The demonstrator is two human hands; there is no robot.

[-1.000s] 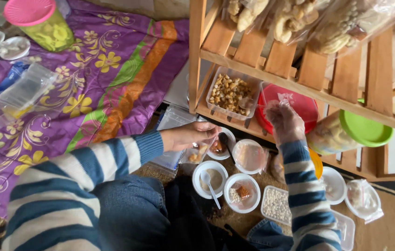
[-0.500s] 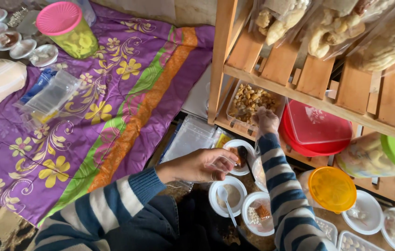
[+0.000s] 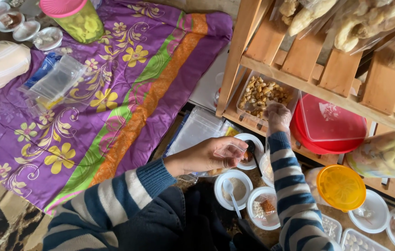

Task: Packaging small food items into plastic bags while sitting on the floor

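My left hand point(image 3: 205, 156) grips a small clear plastic bag point(image 3: 230, 150) just above a white bowl point(image 3: 249, 150) with a dark spoon in it. My right hand point(image 3: 277, 115), covered by a thin clear glove, reaches up into a clear tray of light brown snack pieces point(image 3: 263, 94) on the low wooden shelf point(image 3: 319, 88). Its fingers are in among the pieces, and whether they hold any is hidden. Both arms wear blue and white striped sleeves.
Below the hands stand white bowls of powder point(image 3: 233, 188) and grains point(image 3: 263, 207), and an orange-lidded jar point(image 3: 340, 187). A red-lidded box point(image 3: 330, 124) sits on the shelf. A purple flowered cloth point(image 3: 114, 88) carries a pink-lidded jar point(image 3: 73, 17), small dishes and clear bags point(image 3: 54, 84).
My right hand has moved left from the red-lidded box to the tray of snack pieces. The view has shifted, and my left hand stays over the small bowls.
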